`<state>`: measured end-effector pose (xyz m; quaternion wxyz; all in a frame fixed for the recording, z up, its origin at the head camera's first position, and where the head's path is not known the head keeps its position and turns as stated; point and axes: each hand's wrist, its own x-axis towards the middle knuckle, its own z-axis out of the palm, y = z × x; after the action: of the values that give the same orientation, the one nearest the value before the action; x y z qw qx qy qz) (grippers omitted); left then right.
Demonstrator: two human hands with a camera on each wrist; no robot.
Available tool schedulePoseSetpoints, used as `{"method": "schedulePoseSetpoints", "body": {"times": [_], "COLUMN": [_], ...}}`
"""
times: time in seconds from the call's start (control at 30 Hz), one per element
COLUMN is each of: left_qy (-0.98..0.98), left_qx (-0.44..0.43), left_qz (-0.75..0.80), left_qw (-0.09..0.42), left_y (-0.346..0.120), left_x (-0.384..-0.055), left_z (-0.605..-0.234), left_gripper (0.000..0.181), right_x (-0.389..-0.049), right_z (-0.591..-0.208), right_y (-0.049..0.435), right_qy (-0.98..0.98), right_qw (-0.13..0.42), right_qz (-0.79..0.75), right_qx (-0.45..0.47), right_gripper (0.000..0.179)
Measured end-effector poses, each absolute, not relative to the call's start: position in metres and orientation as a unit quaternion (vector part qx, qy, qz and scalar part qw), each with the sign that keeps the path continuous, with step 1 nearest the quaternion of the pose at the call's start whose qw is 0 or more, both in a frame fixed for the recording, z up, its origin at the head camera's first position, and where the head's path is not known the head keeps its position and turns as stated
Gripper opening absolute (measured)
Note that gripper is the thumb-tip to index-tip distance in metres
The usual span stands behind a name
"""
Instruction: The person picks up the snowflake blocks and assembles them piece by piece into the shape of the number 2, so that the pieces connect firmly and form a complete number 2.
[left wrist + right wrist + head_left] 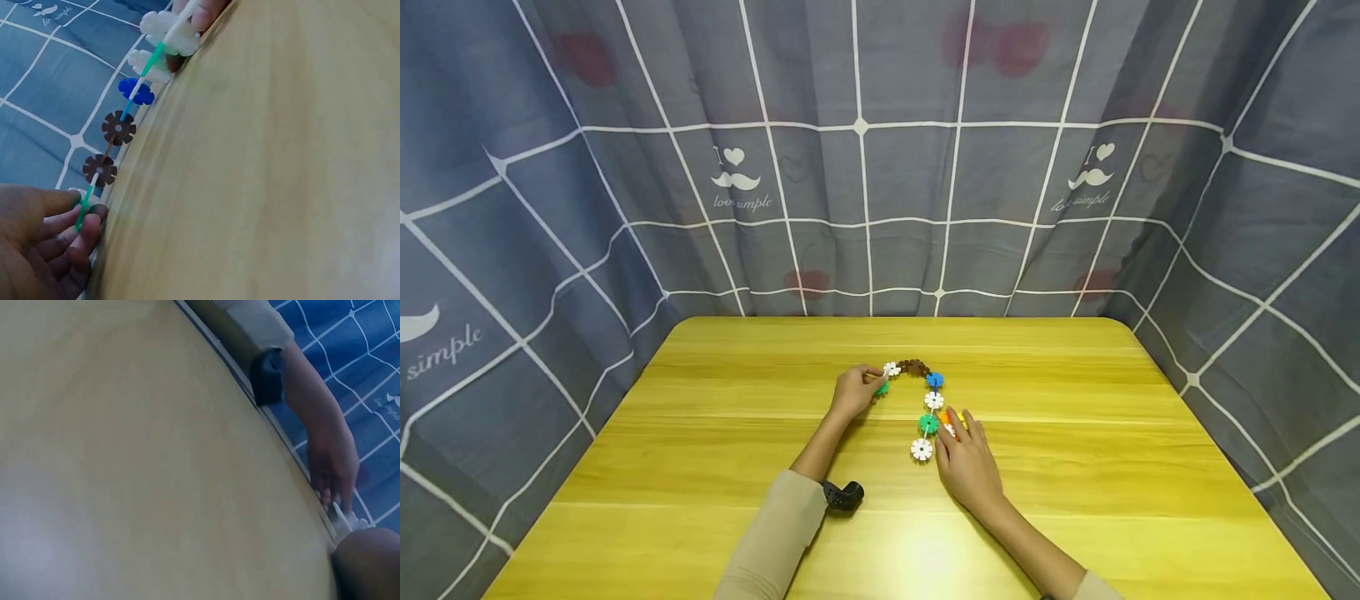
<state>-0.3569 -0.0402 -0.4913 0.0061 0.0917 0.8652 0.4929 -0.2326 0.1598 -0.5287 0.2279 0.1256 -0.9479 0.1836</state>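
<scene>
A chain of interlocking snowflake discs curves over the table, with a white disc point(921, 450) at its near end, then a green disc point(928, 424), another white, a blue disc point(934, 380) and dark brown discs point(914, 367). My left hand point(854, 392) pinches the far left end, where a green disc point(84, 209) is joined to a white one point(891, 368), thumb against fingers. My right hand point(970, 469) lies palm down beside the near end, its fingers spread over orange and yellow discs point(955, 418), which they partly hide.
The wooden table point(700, 467) reaches back to a grey checked curtain point(820, 167), which also hangs at both sides. A black wrist-worn device point(844, 496) sticks out from the left sleeve.
</scene>
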Motion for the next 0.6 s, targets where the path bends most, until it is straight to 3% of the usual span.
{"method": "schedulePoseSetpoints", "body": {"times": [0.17,0.37,0.5,0.6], "left_qy": [0.871,0.867,0.874,0.884], "left_qx": [0.090,0.095,0.073,0.075], "left_qz": [0.483,0.488,0.474,0.444], "left_qw": [-0.012,-0.020,-0.079,-0.128], "left_y": [-0.042,-0.052,-0.061,-0.060], "left_x": [-0.358,-0.352,-0.336,-0.315], "left_z": [-0.496,-0.500,-0.501,-0.503], "left_gripper": [0.023,0.035,0.039,0.030], "right_x": [-0.232,-0.231,-0.233,-0.234], "right_z": [-0.531,-0.531,-0.530,-0.529], "right_y": [0.149,0.153,0.155,0.155], "right_qy": [-0.947,-0.946,-0.947,-0.945], "right_qw": [0.221,0.224,0.222,0.227], "right_qz": [0.189,0.199,0.199,0.205], "right_qx": [0.135,0.125,0.118,0.120], "right_gripper": [0.027,0.026,0.029,0.030]}}
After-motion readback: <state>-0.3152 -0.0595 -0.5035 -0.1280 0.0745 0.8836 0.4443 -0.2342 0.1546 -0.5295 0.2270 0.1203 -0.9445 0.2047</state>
